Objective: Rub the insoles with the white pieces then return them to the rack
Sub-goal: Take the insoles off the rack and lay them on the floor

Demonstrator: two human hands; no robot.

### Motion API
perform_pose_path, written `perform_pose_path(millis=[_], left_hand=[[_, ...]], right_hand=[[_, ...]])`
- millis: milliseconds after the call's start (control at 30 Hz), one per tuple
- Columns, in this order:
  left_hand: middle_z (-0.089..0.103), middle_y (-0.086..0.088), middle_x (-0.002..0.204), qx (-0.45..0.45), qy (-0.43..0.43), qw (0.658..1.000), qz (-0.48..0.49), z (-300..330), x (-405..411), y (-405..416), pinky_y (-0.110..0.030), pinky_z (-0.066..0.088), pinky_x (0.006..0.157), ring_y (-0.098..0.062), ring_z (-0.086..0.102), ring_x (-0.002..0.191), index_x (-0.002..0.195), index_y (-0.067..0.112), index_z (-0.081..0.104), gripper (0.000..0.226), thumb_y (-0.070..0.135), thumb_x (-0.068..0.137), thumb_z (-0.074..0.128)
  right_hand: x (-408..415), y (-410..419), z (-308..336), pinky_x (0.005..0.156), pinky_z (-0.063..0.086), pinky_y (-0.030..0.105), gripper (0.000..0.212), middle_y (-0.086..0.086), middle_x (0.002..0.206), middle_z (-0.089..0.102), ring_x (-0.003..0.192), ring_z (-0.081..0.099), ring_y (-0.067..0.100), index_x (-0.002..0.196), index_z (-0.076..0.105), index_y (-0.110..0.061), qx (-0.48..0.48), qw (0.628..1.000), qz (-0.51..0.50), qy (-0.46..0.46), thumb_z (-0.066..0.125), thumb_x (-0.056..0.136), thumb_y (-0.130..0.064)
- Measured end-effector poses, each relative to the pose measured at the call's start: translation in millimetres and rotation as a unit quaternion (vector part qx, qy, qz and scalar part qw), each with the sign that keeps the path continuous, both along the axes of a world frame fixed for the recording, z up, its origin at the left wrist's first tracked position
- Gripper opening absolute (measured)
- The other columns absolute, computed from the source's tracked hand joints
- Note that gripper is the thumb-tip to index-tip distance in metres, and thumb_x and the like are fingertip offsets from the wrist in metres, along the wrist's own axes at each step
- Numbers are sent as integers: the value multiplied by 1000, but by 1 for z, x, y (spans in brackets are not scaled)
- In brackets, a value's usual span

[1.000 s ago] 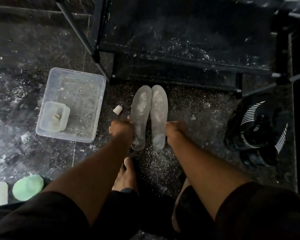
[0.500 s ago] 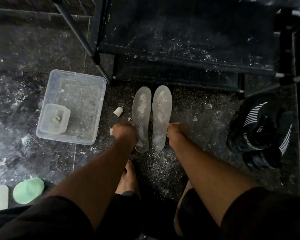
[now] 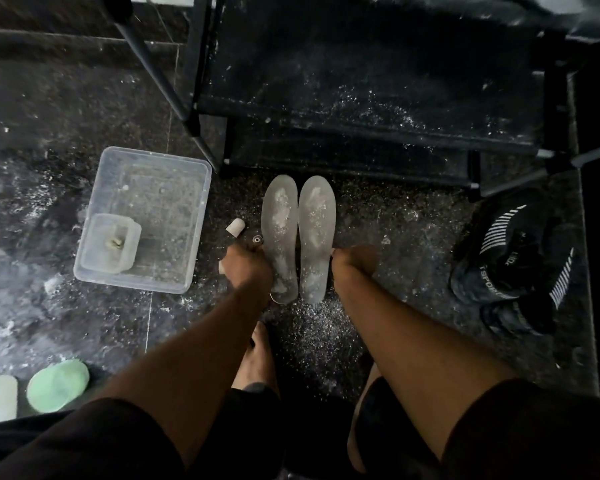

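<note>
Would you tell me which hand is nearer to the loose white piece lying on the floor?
Left. The left hand sits just below the white piece; the right hand is beyond both insoles.

Two grey insoles [image 3: 280, 237] [image 3: 316, 237] lie side by side on the floor, and two hands [image 3: 248, 268] [image 3: 349, 263] reach down beside them. One white piece [image 3: 235, 226] sits loose near the left insole. There is one clear tub [image 3: 146, 216] with one smaller container [image 3: 113, 242] inside it, one black rack [image 3: 361, 98], two dark shoes [image 3: 510, 251] [image 3: 513, 315] and one green pad [image 3: 58, 385].
</note>
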State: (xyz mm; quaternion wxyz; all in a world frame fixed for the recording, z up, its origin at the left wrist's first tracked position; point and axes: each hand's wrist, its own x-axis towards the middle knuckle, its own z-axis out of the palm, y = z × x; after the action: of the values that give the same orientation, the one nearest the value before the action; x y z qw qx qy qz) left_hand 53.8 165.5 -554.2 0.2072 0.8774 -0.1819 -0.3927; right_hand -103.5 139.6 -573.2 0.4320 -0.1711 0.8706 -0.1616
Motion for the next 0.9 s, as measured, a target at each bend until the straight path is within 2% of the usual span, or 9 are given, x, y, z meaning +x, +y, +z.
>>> perform_pose_path(millis=[67, 133, 267, 367, 500, 633, 733, 800, 900], left_hand=[[75, -13, 104, -19, -11, 1000, 1, 10, -1, -4, -29, 48, 74, -20, 63, 84, 107, 4, 77, 17, 8, 99, 62], [73, -8, 102, -46, 2, 999, -4, 30, -5, -11, -26, 48, 76, -17, 60, 85, 109, 6, 76, 17, 8, 100, 62], [74, 0, 95, -126, 47, 989, -53, 77, -12, -24, -7, 51, 66, -6, 66, 77, 99, 11, 78, 8, 10, 95, 72], [77, 2, 86, -180, 72, 979, -67, 119, -18, -33, -25, 60, 76, -12, 72, 78, 90, 15, 79, 5, 14, 93, 75], [77, 1, 80, -228, 105, 964, -84, 179, -29, -42, -22, 58, 68, -15, 72, 74, 78, 25, 76, 21, 12, 94, 73], [76, -3, 79, -275, 115, 951, -79, 253, -52, -42, -10, 52, 55, -11, 69, 67, 85, 16, 77, 11, 14, 95, 73], [77, -3, 78, -285, 141, 945, -80, 293, -73, -52, -24, 62, 72, -16, 75, 73, 82, 16, 78, 12, 15, 94, 74], [78, -5, 77, -283, 165, 942, -77, 310, -90, -64, -35, 64, 80, -19, 76, 73, 80, 14, 78, 13, 14, 92, 75], [78, -8, 79, -290, 191, 935, -74, 328, -116, -84, -35, 65, 74, -18, 74, 69, 86, 8, 78, 6, 12, 90, 78]], right_hand=[[0, -7, 10, 78, 54, 26, 8, 5, 93, 64, 86, 64, 16, 99, 65, -10, -10, 999, -6, 36, 64, 91, -10], [4, -15, 23, 71, 60, 28, 10, 5, 84, 68, 77, 67, 14, 80, 64, -8, -42, 998, -1, 57, 66, 88, -3], [6, -23, 75, 60, 62, 34, 4, 9, 74, 71, 68, 71, 19, 82, 71, -2, -120, 993, 17, 17, 74, 82, -4], [0, -33, 124, 55, 58, 27, 5, 11, 79, 74, 69, 71, 19, 83, 75, -5, -173, 985, 7, 2, 78, 80, -8], [-14, -38, 195, 59, 45, 17, 12, 9, 85, 74, 74, 68, 17, 90, 77, -6, -225, 974, 12, 8, 79, 81, -13], [-37, -36, 266, 64, 59, 28, 10, 10, 77, 75, 66, 70, 19, 79, 78, -8, -280, 960, 10, 1, 82, 77, -17], [-60, -45, 299, 67, 61, 48, 22, 7, 60, 69, 68, 72, 31, 53, 68, -21, -317, 948, 20, 5, 84, 69, -23], [-78, -52, 322, 67, 61, 48, 33, 8, 58, 67, 69, 72, 32, 46, 60, -25, -335, 942, 14, 11, 82, 70, -24], [-104, -64, 350, 62, 60, 42, 29, 7, 56, 64, 60, 68, 30, 45, 56, -25, -361, 932, -1, 10, 76, 66, -26]])
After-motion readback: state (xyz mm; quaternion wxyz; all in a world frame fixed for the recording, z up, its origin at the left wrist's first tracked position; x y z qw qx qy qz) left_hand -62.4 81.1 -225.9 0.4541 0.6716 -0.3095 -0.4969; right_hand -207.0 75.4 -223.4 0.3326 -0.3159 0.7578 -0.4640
